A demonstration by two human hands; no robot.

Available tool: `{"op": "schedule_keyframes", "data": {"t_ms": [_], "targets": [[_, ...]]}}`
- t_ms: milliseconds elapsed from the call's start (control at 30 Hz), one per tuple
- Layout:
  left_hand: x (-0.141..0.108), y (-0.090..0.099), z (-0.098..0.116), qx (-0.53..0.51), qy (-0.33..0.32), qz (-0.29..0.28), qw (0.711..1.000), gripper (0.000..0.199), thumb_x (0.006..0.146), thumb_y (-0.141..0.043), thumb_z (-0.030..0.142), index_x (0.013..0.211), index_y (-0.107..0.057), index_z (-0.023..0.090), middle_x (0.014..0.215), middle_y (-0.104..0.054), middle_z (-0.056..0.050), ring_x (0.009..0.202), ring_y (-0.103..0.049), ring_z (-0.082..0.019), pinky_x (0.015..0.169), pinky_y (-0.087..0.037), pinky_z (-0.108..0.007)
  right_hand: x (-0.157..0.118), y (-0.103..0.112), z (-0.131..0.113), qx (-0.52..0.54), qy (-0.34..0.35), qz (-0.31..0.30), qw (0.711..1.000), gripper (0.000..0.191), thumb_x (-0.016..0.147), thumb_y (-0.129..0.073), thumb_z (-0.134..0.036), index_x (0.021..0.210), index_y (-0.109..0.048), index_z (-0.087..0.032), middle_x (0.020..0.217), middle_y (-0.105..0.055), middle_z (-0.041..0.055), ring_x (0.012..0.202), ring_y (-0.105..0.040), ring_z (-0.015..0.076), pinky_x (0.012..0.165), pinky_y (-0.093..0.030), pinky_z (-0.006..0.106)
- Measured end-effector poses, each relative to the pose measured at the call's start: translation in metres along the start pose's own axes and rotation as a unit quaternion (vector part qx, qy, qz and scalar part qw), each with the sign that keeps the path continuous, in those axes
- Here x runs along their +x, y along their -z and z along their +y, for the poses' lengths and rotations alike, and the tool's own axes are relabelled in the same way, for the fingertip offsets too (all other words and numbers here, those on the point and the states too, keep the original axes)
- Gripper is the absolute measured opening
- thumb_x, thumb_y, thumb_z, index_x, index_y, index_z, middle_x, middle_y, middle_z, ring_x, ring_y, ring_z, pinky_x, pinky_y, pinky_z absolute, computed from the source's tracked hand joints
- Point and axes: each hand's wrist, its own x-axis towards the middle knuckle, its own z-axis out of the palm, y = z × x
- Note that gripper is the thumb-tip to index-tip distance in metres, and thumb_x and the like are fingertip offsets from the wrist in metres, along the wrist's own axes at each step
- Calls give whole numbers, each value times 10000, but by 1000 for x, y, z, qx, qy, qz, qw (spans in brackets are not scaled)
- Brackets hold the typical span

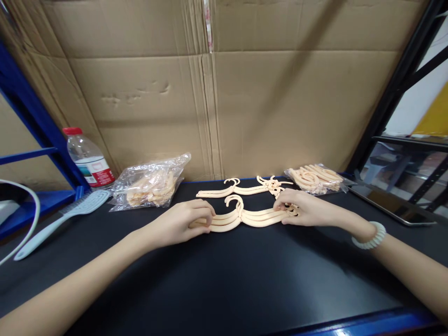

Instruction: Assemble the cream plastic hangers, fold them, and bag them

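Several cream plastic hangers lie stacked flat on the black tabletop, their hooks pointing away from me. My left hand is closed around the left ends of this stack. At the other end, my right hand pinches the right ends between thumb and fingers. Behind the stack lies another set of cream hangers. A tangle of small cream pieces sits at that set's right end, and more of it shows by my right fingers, partly hidden.
Clear bags of cream pieces stand back left and back right. Far left are a red-capped bottle, a pale hairbrush and a white cable. A tablet-like slab lies right. Cardboard walls the back.
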Motion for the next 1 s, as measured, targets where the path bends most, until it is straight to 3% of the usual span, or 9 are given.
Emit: {"op": "schedule_keyframes", "data": {"t_ms": [233, 500, 700, 833, 1000], "targets": [[0, 3, 2, 5, 0, -11, 1000, 111, 894, -543, 235, 874, -638, 182, 1044, -630, -69, 937, -608, -169, 798, -483, -254, -1, 5, -4, 11, 1, -7, 1000, 216, 759, -666, -333, 913, -628, -186, 891, -619, 59, 805, -553, 203, 728, -430, 334], [0, 12, 5, 20, 22, -4, 1000, 105, 837, -529, 144, 887, -614, 179, 959, -639, -50, 865, -594, -168, 767, -464, -263, 1, 3, -2, 81, -111, 161, 977, 235, 837, -560, -401, 847, -661, -189, 729, -621, 30, 628, -514, 155, 571, -389, 289], [-1, 16, 10, 50, 29, 5, 998, 202, 785, -460, 72, 846, -625, 171, 819, -642, -26, 749, -581, -149, 691, -436, -241, 3, 3, 11, 149, -174, 274, 934, 277, 787, -593, -456, 754, -667, -192, 719, -646, 40, 617, -536, 164, 559, -391, 299], [-1, 16, 8, 72, 26, 23, 997, 195, 785, -448, 78, 749, -615, 173, 724, -637, -9, 678, -575, -135, 653, -408, -231, 5, 6, 9, 200, -189, 308, 911, 204, 721, -637, -404, 681, -656, -204, 652, -643, 34, 623, -580, 182, 591, -437, 316], [-1, 17, 5, 89, 27, 53, 994, 232, 802, -405, 92, 670, -579, 171, 645, -599, -1, 610, -541, -127, 606, -378, -234, 4, 7, 9, 213, -202, 308, 905, 137, 688, -555, -282, 632, -659, -212, 608, -657, 29, 615, -590, 182, 605, -451, 316]]}}
